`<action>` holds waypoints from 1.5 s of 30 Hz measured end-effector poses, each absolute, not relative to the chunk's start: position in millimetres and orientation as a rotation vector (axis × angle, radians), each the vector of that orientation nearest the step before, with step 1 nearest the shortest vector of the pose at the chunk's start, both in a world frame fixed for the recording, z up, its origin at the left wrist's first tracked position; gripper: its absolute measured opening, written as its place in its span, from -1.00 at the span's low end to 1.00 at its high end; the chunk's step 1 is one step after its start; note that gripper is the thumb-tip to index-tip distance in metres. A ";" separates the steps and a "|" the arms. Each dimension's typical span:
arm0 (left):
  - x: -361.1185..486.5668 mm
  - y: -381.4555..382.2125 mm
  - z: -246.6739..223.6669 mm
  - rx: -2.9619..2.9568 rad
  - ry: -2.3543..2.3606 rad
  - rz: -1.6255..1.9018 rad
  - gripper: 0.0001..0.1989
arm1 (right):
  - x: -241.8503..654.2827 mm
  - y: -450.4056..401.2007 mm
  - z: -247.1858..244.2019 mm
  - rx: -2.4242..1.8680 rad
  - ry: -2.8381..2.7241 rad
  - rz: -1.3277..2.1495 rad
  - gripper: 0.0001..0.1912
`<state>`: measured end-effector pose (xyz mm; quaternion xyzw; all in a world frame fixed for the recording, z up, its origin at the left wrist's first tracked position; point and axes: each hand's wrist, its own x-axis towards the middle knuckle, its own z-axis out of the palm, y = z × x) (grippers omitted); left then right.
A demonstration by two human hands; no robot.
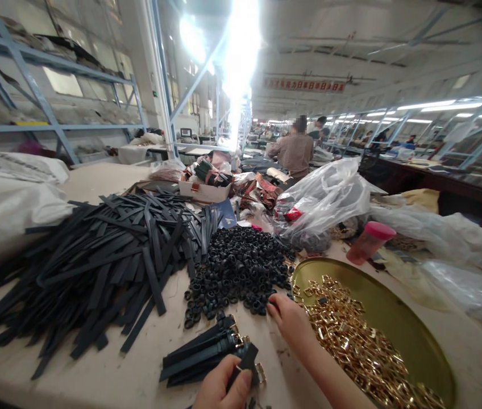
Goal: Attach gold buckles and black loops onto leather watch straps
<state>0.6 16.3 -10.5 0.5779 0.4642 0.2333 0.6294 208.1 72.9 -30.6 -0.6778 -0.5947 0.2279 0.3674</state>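
My left hand (224,383) pinches a short dark strap (248,357) between thumb and fingers. A gold buckle (260,372) sits at that strap's end. Just beyond lies a small stack of dark buckled straps (200,349), their gold buckles toward the right. My right hand (286,315) is at the near right edge of a heap of small black strap loops (241,267). Its fingertips are drawn together on a dark loop, partly hidden by the fingers. Beside my right forearm, many gold buckles (352,324) lie in an oval gold-coloured tray (398,307).
A large pile of loose dark strips (108,255) spreads over the table's left side. Behind the tray stands a pink-lidded jar (371,241). Clear plastic bags (326,199) and an open box (204,192) crowd the back. Farther off, a person (294,150) faces away.
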 end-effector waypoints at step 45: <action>-12.6 -24.6 21.2 1.421 1.193 0.601 -0.82 | 119.7 -52.3 -8.8 -1.173 -0.671 1.402 -0.45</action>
